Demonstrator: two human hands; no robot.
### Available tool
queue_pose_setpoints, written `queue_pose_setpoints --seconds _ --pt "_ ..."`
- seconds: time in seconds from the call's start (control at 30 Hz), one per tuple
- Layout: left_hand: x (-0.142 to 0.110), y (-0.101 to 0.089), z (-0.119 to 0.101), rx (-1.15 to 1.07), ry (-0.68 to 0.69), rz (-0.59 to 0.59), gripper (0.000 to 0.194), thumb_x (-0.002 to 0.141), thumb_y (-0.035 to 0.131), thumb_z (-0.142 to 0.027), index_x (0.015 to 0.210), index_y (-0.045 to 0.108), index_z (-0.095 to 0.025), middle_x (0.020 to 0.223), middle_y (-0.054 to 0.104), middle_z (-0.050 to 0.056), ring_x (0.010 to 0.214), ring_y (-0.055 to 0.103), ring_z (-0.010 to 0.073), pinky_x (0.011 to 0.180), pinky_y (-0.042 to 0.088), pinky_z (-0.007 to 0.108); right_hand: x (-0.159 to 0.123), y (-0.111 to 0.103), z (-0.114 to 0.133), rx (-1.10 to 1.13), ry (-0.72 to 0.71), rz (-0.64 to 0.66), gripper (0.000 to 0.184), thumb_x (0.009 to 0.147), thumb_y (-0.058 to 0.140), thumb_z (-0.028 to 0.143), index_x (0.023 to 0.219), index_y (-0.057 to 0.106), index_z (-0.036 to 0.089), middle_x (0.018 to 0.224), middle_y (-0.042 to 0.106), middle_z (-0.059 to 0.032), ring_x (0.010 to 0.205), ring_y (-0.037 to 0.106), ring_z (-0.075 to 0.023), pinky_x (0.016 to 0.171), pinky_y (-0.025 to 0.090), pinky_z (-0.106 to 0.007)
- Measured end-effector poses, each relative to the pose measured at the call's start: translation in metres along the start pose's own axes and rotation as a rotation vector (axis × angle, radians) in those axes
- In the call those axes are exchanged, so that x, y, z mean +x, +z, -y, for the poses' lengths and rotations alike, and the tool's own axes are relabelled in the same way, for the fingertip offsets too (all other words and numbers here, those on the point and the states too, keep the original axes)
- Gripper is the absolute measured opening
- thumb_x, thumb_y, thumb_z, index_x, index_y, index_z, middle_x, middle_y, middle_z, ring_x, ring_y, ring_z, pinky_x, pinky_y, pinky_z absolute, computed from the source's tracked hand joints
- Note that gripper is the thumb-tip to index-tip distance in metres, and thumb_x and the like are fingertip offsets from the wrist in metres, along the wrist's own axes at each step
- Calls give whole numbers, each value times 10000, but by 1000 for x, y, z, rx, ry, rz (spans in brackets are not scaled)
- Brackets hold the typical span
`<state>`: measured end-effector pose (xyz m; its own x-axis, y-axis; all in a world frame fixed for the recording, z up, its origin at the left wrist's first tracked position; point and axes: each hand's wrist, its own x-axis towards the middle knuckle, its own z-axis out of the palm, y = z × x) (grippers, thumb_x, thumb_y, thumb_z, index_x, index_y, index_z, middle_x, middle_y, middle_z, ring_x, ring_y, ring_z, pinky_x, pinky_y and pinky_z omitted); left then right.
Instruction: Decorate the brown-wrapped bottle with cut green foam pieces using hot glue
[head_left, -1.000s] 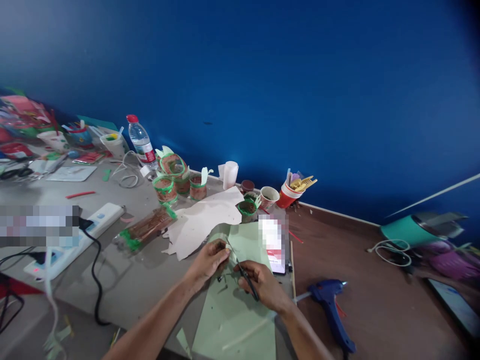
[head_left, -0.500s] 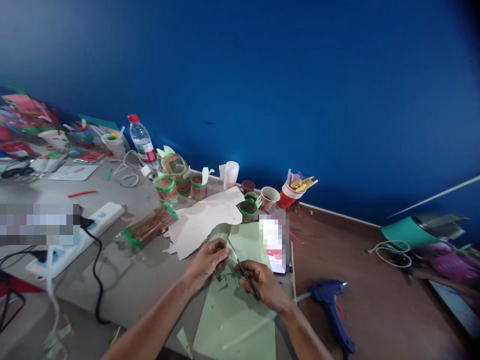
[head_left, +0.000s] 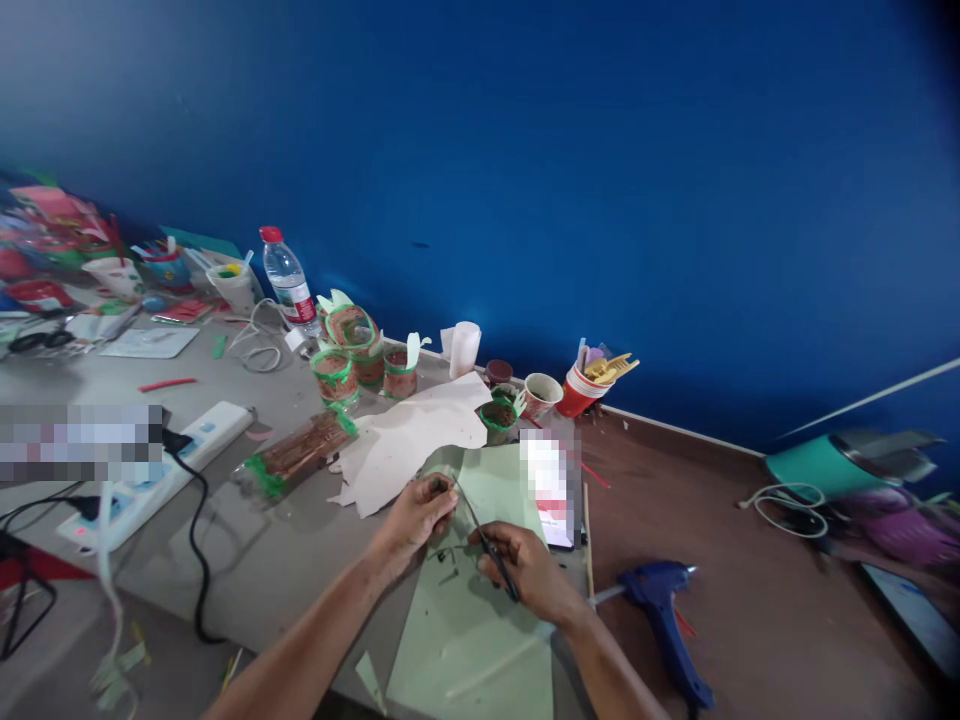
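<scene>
My right hand (head_left: 523, 565) is closed around a pair of scissors (head_left: 495, 560) with dark handles. Their thin blades point up and left, reaching beside the fingertips of my left hand (head_left: 421, 512). That hand is pinched; what it holds is small, thin and too unclear to name. Both hands are above a pale green sheet of paper (head_left: 480, 650), on which a few dark scraps (head_left: 448, 562) lie. Just beyond my left hand is a torn white sheet (head_left: 409, 430). A lit phone (head_left: 551, 490) lies right of the green sheet.
A blue glue gun (head_left: 664, 620) lies at the right. Behind stand green-edged brown pots (head_left: 335, 378), a bottle (head_left: 289, 285), a paper cup (head_left: 541, 395) and red cups with wooden forks (head_left: 589, 385). A white power strip (head_left: 214, 430) with black cords is at the left.
My hands and the scissors stay almost in the same place, with only a slight shift at the fingertips. The surroundings shift a little in view as the camera moves.
</scene>
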<state>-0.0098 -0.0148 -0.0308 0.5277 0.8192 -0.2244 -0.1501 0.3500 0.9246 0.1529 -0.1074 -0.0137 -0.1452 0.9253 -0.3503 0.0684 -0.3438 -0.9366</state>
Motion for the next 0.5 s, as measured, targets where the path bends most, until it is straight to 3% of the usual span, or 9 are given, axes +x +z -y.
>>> queue_pose_setpoints --seconds 0.5 --pt "1 -1 3 8 -6 1 458 651 728 -562 651 493 -169 506 398 -78 423 326 40 424 236 186 1 1 -1 -18 -1 -3 429 650 739 494 877 633 145 589 369 68 536 288 -84 504 243 -226"
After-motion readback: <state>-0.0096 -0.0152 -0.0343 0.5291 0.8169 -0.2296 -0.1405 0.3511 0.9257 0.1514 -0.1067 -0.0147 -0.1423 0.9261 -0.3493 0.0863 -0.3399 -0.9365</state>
